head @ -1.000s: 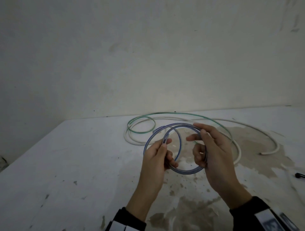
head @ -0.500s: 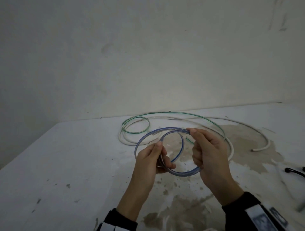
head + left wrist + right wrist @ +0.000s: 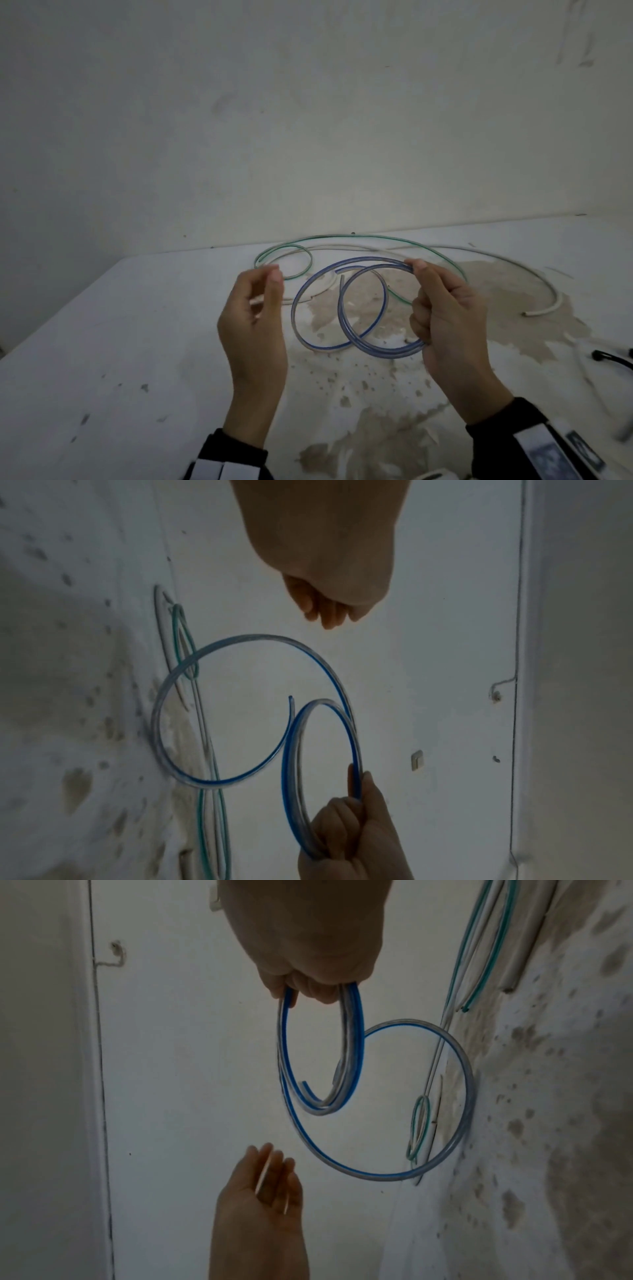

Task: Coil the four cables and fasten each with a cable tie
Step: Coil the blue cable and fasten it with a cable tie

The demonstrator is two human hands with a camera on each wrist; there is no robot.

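Left hand [image 3: 255,318] released blue-striped cable [image 3: 342,310]; loops sprung apart, right hand [image 3: 445,315] grasping.

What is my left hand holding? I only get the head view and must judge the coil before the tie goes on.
Observer: Nothing. The right wrist view shows the left hand palm open, fingers relaxed, clear of the blue cable.
Operator: How many turns does the right hand grip?
Observer: The right hand grips several bunched turns, but I cannot tell the exact count. One wider loop hangs loose.
Operator: And the free end?
Observer: The free end lies loose along the inside of the gripped turns.
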